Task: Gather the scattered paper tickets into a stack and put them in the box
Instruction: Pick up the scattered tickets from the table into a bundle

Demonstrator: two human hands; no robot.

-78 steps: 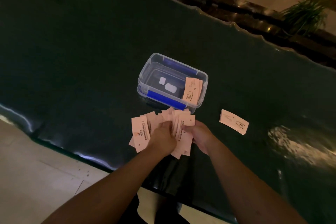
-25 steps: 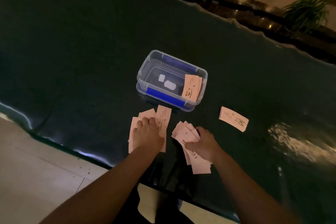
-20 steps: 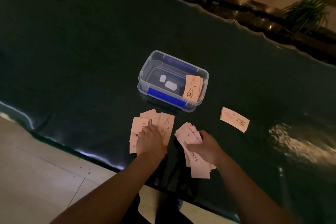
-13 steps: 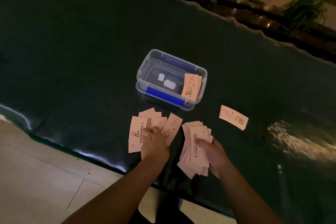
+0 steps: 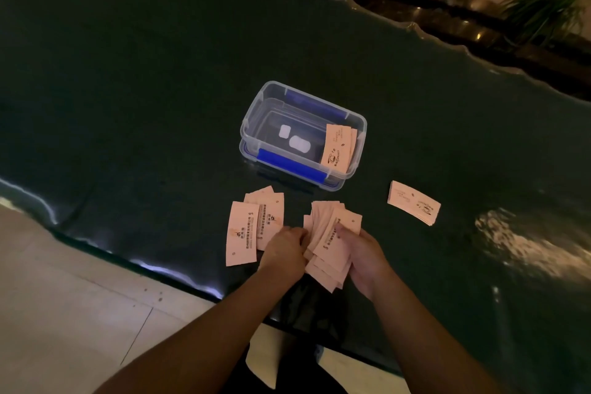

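Near the table's front edge my right hand (image 5: 364, 257) holds a loose fan of pink paper tickets (image 5: 332, 240). My left hand (image 5: 284, 249) touches the fan's left edge, fingers closed against it. A few more pink tickets (image 5: 246, 230) lie flat on the table just left of my left hand. A small neat ticket stack (image 5: 414, 202) lies apart to the right. The clear plastic box (image 5: 252, 118) with blue latches stands open beyond my hands. A ticket bundle (image 5: 339, 149) leans against its right inner wall.
The dark green glossy table (image 5: 144, 73) has a wavy far edge. Potted plants (image 5: 540, 9) stand on a ledge behind it. Pale floor tiles (image 5: 64, 313) lie below the front edge. A bright light reflection (image 5: 527, 246) shows on the table at right.
My left hand left the tickets lying at left and moved right to the fan in my right hand. The fan has been lifted and turned more upright.
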